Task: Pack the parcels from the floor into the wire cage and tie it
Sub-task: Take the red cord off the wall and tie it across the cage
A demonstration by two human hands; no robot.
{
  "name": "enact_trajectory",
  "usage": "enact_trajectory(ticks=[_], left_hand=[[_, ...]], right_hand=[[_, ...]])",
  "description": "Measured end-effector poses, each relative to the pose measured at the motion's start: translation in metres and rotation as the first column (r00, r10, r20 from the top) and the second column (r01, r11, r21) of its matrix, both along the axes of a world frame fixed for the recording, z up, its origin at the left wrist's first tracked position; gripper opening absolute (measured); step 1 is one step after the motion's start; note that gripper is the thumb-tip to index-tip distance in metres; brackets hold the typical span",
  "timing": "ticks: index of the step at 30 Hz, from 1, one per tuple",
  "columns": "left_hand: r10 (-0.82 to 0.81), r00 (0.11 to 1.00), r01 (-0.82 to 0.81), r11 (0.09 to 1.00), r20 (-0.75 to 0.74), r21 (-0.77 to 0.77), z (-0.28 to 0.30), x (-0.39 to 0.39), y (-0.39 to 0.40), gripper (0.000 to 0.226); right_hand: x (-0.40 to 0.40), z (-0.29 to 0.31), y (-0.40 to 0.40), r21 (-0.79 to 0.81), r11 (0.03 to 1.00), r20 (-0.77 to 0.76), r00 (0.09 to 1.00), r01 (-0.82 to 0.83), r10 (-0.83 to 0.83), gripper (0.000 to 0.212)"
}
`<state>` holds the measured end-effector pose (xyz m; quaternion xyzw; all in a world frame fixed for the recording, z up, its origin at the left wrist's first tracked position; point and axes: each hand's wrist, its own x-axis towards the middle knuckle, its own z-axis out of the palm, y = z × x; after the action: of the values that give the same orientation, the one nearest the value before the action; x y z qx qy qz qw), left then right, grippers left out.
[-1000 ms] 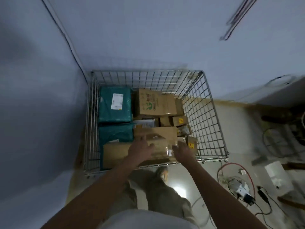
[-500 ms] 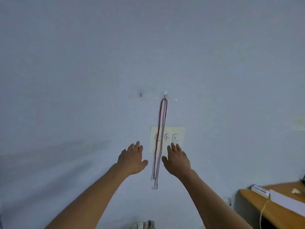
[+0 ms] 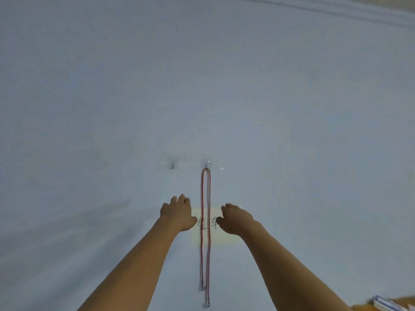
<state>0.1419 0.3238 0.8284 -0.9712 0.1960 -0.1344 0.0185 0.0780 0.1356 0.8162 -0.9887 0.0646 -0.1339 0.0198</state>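
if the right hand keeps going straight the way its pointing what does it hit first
Probably the bare wall, just right of the red cord hanging from its hook. The right hand is beside the cord, not touching; depth is unclear.

Pale wall [image 3: 292, 108] seen head-on. Red cord [image 3: 206, 221] is hung doubled from a small hook [image 3: 207, 165]; a second hook [image 3: 172, 166] is fixed left of it. Yellowish paper label [image 3: 224, 240] is stuck behind the cord.
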Motion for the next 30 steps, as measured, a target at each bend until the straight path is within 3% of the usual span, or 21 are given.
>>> enact_trajectory(ticks=[2, 9, 14, 17, 20, 25, 27, 30], left_hand=[[0.055, 0.997, -0.060, 0.994, -0.058, -0.087, -0.008, 0.014, -0.006, 0.070], [0.123, 0.992, -0.123, 0.992, -0.003, -0.036, -0.013, 0.066, -0.046, 0.082], [0.184, 0.982, -0.178, 0.977, 0.039, -0.118, 0.002, 0.104, -0.068, 0.067], [0.182, 0.982, -0.179, 0.981, 0.047, -0.076, 0.004, 0.131, -0.082, 0.055], [0.186, 0.981, -0.179, 0.977, 0.047, -0.119, 0.007, 0.168, -0.096, 0.036], [0.242, 0.969, -0.225, 0.943, 0.043, -0.245, 0.014, 0.237, -0.132, 0.055], [0.256, 0.964, -0.221, 0.919, 0.069, -0.328, 0.012, 0.261, -0.151, 0.056], [0.315, 0.921, -0.201, 0.889, 0.231, -0.411, 0.006, 0.282, -0.177, 0.049]], right_hand=[[0.009, 0.003, -0.012, 0.013, 1.000, -0.019, 1.000, 0.012, -0.012, 0.044], [0.054, 0.001, -0.069, -0.011, 0.998, -0.011, 0.998, 0.057, -0.057, 0.043], [0.109, 0.001, -0.085, -0.029, 0.999, 0.033, 0.999, 0.043, -0.042, 0.044], [0.149, 0.005, -0.093, -0.034, 0.999, 0.064, 0.998, 0.017, -0.015, 0.039], [0.196, 0.015, -0.100, 0.004, 1.000, 0.134, 0.991, -0.024, 0.024, 0.036], [0.289, 0.014, -0.100, -0.019, 0.993, 0.305, 0.945, -0.120, 0.120, 0.048], [0.320, 0.002, -0.095, 0.004, 0.990, 0.367, 0.921, -0.143, 0.131, 0.035], [0.345, -0.017, -0.095, 0.043, 0.988, 0.519, 0.848, -0.148, 0.105, 0.012]])
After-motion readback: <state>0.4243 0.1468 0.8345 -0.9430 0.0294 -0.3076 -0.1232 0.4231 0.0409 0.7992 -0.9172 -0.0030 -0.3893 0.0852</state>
